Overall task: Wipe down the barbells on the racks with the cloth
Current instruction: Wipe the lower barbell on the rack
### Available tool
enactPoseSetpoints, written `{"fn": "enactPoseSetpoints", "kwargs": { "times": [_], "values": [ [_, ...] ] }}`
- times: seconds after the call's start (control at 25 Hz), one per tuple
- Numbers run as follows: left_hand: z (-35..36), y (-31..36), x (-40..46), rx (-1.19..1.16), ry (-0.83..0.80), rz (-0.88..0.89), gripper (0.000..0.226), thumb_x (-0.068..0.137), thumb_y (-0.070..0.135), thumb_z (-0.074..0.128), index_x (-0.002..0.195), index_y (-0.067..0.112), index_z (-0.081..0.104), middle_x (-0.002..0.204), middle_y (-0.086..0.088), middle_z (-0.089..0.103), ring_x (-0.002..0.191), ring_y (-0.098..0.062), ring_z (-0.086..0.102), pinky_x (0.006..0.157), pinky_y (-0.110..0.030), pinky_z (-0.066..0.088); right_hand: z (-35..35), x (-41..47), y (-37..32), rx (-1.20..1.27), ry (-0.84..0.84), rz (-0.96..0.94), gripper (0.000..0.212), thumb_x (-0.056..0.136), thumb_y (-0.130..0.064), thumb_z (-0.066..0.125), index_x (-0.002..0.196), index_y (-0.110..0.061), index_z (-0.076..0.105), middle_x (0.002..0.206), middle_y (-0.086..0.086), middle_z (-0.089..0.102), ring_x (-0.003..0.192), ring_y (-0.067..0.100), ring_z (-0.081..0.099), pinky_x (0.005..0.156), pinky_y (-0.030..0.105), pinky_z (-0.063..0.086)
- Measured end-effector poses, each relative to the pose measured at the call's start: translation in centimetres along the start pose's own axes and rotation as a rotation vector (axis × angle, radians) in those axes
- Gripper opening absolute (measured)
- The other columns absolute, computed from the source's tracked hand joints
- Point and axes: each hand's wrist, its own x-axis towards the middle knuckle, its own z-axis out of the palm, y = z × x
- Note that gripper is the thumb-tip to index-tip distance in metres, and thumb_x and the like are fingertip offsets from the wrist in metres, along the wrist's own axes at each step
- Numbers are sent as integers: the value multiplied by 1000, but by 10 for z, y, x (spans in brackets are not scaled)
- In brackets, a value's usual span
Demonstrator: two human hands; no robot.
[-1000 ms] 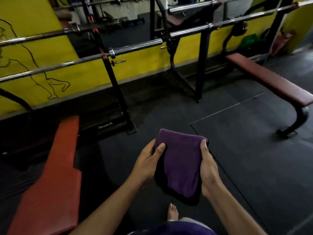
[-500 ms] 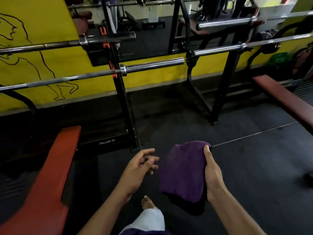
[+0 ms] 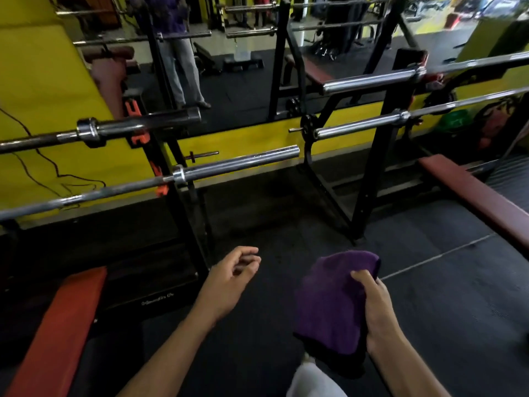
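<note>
My right hand grips a folded purple cloth low in the view, thumb over its front. My left hand hangs beside it with loosely curled fingers, holding nothing. Ahead, a steel barbell lies on a black rack, its sleeve end pointing right. A darker barbell sits higher on the same rack. Further right, a second rack carries two more barbells. Both hands are well short of the bars.
An orange bench pad lies at lower left and a dark red bench at right. Behind the racks runs a yellow wall with a mirror reflecting a standing person. Black rubber flooring spreads under me.
My left hand let go of the cloth, which now hangs from my right hand alone. The view has moved closer to the racks and tilted up.
</note>
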Motion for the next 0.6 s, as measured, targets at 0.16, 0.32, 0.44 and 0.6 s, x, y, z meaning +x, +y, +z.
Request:
{"fn": "enactPoseSetpoints", "kwargs": {
  "times": [0.16,0.32,0.44,0.6],
  "values": [
    [-3,7,82,272,50,90,37,100,35,60,137,36,55,136,25,56,126,14,47,113,-27,41,7,73,-32,-37,-22,-19,18,92,-15,66,108,-9,69,97,18,75,88,36,69,81,50,57],
    [-11,8,168,679,147,170,59,104,41,49,158,29,28,161,14,30,146,5,18,123,-28,-6,30,159,-83,-143,-147,-102,13,92,-20,70,104,-17,72,101,15,75,94,34,72,87,51,58],
    [-28,2,235,872,142,193,71,105,44,45,163,26,9,170,7,10,155,-6,4,124,-37,-10,62,225,-116,-305,-190,-213,7,92,-28,72,97,-23,73,96,11,75,93,30,72,85,49,58],
    [-57,6,291,980,165,185,73,105,45,42,163,21,5,170,4,7,156,-13,7,127,-47,0,107,283,-141,-369,-219,-307,12,94,-30,70,91,-19,68,86,9,71,77,16,65,73,40,53]
  ]
}}
